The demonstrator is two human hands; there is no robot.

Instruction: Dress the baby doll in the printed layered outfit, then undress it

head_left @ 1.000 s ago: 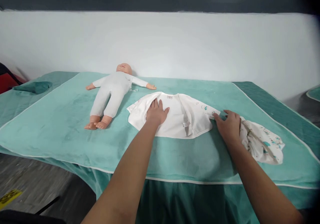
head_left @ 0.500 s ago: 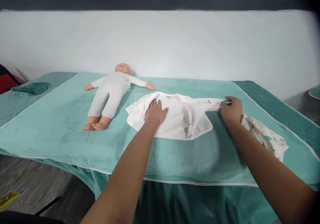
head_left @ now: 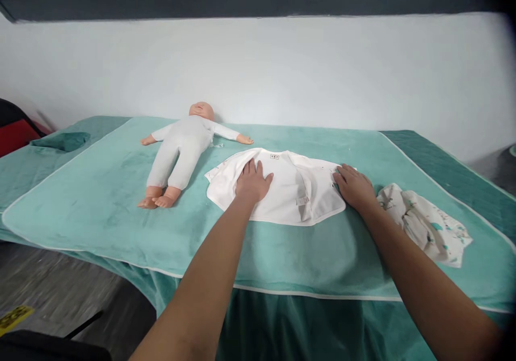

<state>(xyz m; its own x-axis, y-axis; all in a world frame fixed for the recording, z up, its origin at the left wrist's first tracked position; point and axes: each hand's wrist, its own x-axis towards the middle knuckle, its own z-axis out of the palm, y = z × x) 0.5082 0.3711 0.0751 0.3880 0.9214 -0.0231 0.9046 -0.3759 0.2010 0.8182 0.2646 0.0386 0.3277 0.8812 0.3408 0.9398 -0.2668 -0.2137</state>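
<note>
A small white baby shirt [head_left: 282, 189] lies spread on the green sheet, its inside with a printed neck label facing up. My left hand [head_left: 253, 182] rests flat on the shirt's left part, fingers spread. On the sleeve at the shirt's right side lies my right hand [head_left: 355, 185], palm down with fingers stretched out; it covers most of that sleeve. Just right of that hand is a crumpled white garment with a green print [head_left: 427, 224]. A baby doll in a white suit [head_left: 183, 146] lies on its back to the left of the shirt.
The green sheet [head_left: 100, 200] covers a bed or table, its front edge hanging down. A white wall [head_left: 282, 71] stands directly behind. At the far left is a red and black object [head_left: 16, 132], and a yellow floor sticker [head_left: 15, 318] shows below.
My right hand has let go of the sleeve's end and moved left onto the sleeve, fingers now stretched flat. My left hand stays on the shirt. The view has shifted slightly.
</note>
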